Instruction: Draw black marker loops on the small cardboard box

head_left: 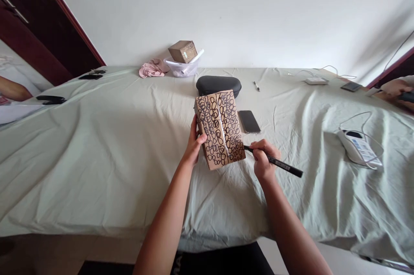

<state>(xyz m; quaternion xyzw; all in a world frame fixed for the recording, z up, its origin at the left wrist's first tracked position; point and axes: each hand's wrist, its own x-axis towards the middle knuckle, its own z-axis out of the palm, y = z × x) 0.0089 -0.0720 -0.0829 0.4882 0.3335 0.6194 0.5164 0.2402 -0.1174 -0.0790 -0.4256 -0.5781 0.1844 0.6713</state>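
My left hand (194,143) grips the left side of a cardboard box (216,132), its thumb on the near face. Black loops and circles cover that face, and a strip of shiny tape runs down its middle. The box is tilted toward me above the cloth. In my right hand (265,158) is a black marker (286,166), held between thumb and fingers. Its tip points left and meets the box's lower right edge; whether it touches is hard to tell. Just behind the box lies a black hard case (218,83), and to its right a dark phone (249,121).
A pale green cloth (129,158) covers the table. At the back are a pink cloth (153,68) and a plastic basin (186,69) with a small box (183,51). A pen (256,86) and a white corded device (359,148) lie rightward. Other people's arms show at both sides.
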